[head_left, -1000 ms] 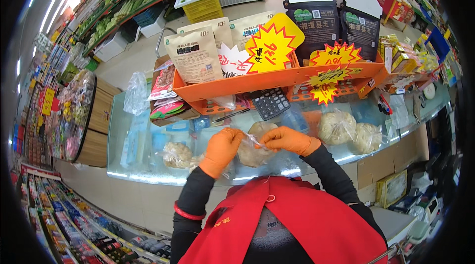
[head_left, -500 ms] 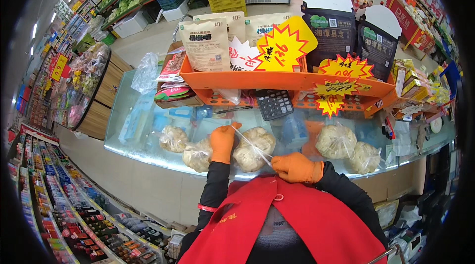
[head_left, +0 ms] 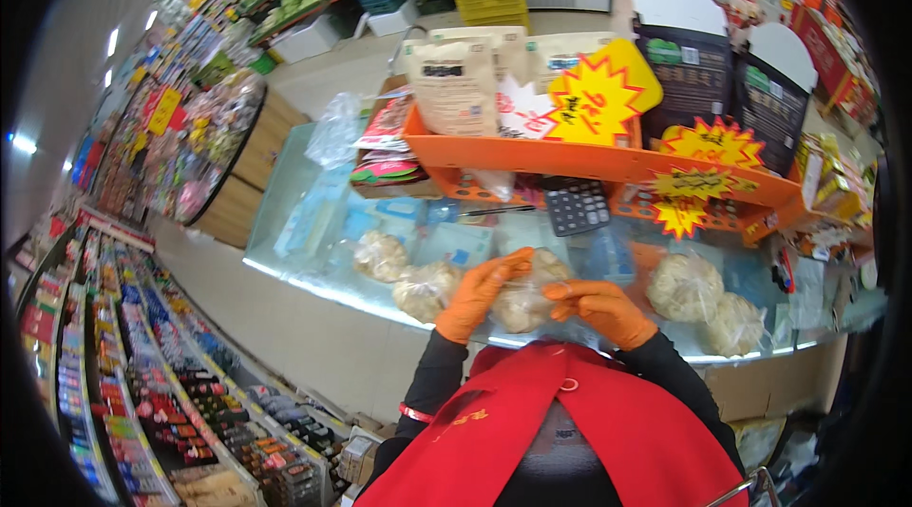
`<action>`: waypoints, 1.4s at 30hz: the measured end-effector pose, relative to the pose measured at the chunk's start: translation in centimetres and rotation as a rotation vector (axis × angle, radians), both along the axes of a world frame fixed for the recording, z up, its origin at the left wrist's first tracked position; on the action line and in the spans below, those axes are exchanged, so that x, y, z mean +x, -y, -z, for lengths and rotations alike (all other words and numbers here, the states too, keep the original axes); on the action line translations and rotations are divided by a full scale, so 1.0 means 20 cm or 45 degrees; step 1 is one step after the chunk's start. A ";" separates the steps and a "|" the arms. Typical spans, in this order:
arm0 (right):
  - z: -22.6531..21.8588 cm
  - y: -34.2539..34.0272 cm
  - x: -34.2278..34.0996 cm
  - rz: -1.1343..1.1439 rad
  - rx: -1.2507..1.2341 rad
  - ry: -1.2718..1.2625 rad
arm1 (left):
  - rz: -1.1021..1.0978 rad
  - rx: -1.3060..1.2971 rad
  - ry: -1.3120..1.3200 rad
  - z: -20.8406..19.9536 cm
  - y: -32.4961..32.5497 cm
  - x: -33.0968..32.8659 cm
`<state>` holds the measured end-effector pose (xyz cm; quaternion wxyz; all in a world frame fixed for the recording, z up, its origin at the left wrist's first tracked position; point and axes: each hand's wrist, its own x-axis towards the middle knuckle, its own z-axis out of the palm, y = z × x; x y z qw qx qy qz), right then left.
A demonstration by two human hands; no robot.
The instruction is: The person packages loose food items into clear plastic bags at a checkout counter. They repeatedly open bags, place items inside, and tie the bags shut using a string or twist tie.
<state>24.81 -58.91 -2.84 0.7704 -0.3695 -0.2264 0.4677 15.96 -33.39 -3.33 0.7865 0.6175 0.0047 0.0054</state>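
A clear plastic bag of pale, lumpy food (head_left: 522,307) rests on the glass counter in front of me. My left hand (head_left: 483,294), in an orange glove, presses along its left side and top with the fingers bent over it. From the other side, my right hand (head_left: 608,309), gloved alike, reaches its fingers and thumb to the bag's upper right, so the bag sits between both hands. Where the fingertips meet the plastic is partly blurred. Two similar bags, a nearer one (head_left: 427,291) and a farther one (head_left: 381,256), lie left of my left hand.
Two more filled bags (head_left: 684,286) (head_left: 734,325) lie to the right on the glass counter (head_left: 285,186). Behind stand a black calculator (head_left: 577,208), a pen (head_left: 497,210) and an orange rack (head_left: 532,155) with pouches and price signs. Bottle shelves (head_left: 190,383) run at lower left.
My hands have let go of the bag's stretched-out ties and come to the bag's two sides. The view has shifted, so the counter's things appear farther right.
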 end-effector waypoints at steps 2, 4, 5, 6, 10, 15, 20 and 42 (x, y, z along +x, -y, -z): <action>0.02 -0.01 0.03 -0.006 -0.041 0.069 | -0.095 0.046 -0.104 -0.04 0.03 -0.01; 0.03 -0.02 0.05 -0.012 0.001 0.038 | -0.199 0.033 -0.097 -0.03 0.05 -0.02; 0.03 -0.03 0.05 -0.013 0.022 0.023 | -0.253 0.036 -0.062 -0.03 0.06 -0.03; 0.03 -0.04 0.06 -0.017 -0.018 0.065 | -0.300 0.036 -0.027 -0.04 0.09 -0.04; 0.03 -0.07 0.04 -0.062 -0.075 0.171 | -0.363 -0.053 -0.030 -0.02 0.14 -0.05; -0.02 -0.04 0.04 -0.363 -0.308 0.628 | -0.605 -0.713 -0.174 0.23 0.02 -0.02; -0.03 -0.05 0.04 -0.363 -0.163 0.492 | -0.580 -0.982 -0.296 0.33 -0.03 0.01; 0.15 -0.31 0.09 0.626 -0.614 1.971 | -0.623 1.557 0.209 0.11 0.28 -0.13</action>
